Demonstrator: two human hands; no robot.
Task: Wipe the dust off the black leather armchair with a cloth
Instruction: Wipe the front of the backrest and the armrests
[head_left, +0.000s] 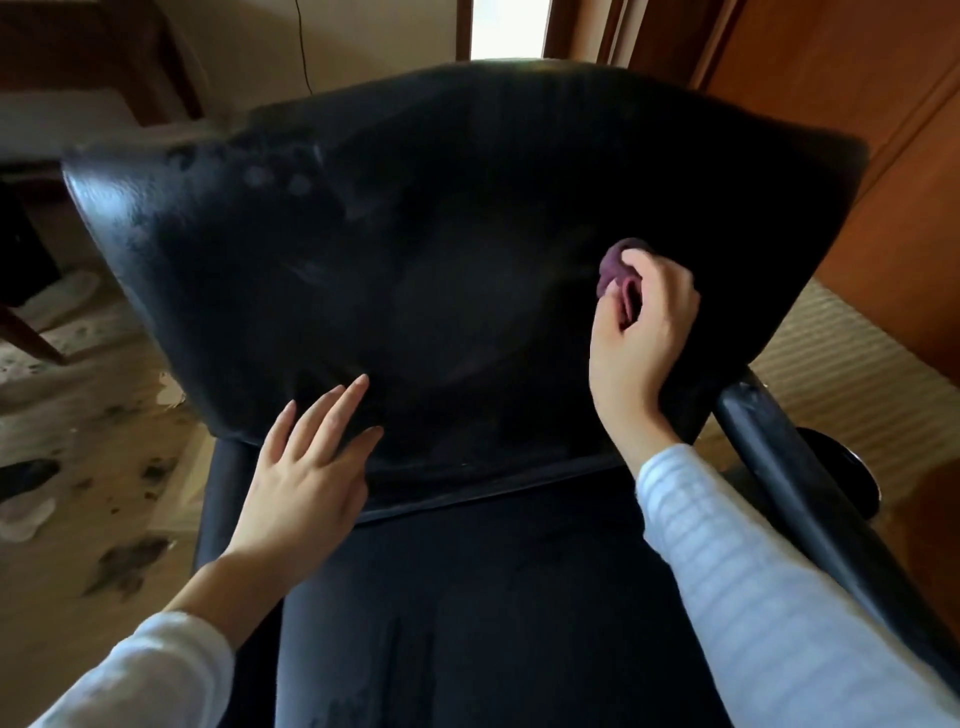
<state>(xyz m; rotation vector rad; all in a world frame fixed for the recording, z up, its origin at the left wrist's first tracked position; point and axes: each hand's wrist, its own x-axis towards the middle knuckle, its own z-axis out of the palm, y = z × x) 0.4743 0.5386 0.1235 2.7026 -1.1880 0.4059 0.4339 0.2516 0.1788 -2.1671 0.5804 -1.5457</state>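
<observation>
Item: wide black leather armchair (415, 234), centre of view, fills most of it. Backrest broad, flaring toward top, rounded corners; leather smooth w/ slight sheen, pale dusty smears & round dull spots on upper left area. Seat below is darker, matte; narrow fold line betw. seat & backrest. Glossy black tubular armrest (789, 467) on right side, slanting down, surface scuffed. Small bunched plum-purple cloth (613, 262): soft fabric, wadded into a lump, pressed against right part of backrest. Right hand (644, 327): fingers & thumb curled round the cloth, gripping it tight. Left hand (306, 467): fingers straight & spread, lying flat on lower left edge of backrest, holding nothing. Hands well apart. Both arms in pale ribbed knit sleeves (753, 571). Room: beige carpet (78, 431) at left w/ dark blotches; straw-coloured woven mat (857, 353) at right, fine ribbed texture. Orange-brown wood panelling (857, 104) at right. Cream wall (363, 41) behind chair, thin dark cord (303, 47) hanging down it. Bright narrow opening (509, 26) top centre. Pale blurred shapes (26, 514) on floor at left, poss. slippers, can't tell.
</observation>
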